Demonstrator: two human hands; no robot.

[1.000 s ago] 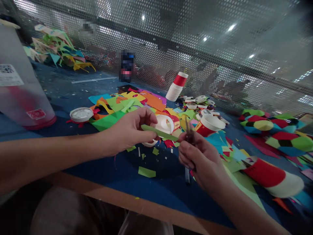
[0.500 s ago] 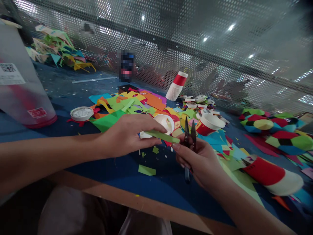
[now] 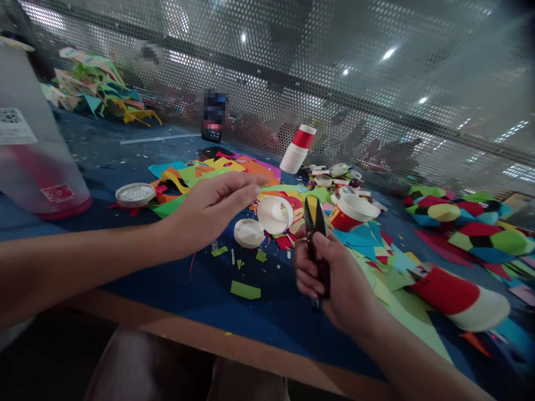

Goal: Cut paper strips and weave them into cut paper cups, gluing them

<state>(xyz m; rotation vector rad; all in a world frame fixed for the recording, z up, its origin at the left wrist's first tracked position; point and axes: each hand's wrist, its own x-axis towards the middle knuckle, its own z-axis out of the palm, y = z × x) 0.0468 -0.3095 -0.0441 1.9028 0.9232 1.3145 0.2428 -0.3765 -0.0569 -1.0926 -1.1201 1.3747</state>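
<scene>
My right hand (image 3: 330, 273) is wrapped round dark scissors (image 3: 314, 223), their blades pointing up and slightly parted. Over the edge of a pile of coloured paper (image 3: 225, 167), my left hand (image 3: 221, 206) hangs with its fingers stretched out, and nothing shows in them. Just right of its fingertips, a red and white paper cup (image 3: 273, 215) lies on its side, its mouth towards me. A white round piece (image 3: 249, 233), like a cut cup bottom, lies below that hand. Green paper scraps (image 3: 246, 289) are scattered on the blue tabletop between my hands.
A paper cup (image 3: 351, 210) and a leaning cup stack (image 3: 297, 149) stand behind. Another cup (image 3: 460, 298) lies at right, near coloured paper shapes (image 3: 480, 239). At left are a large translucent cup (image 3: 37, 139) and a white disc (image 3: 135, 195). A phone (image 3: 213, 120) leans on the mesh panel.
The light green strip has left my hands. My left hand has moved slightly up and its fingers have straightened. My right hand has shifted its hold on the scissors, and the blades have tilted.
</scene>
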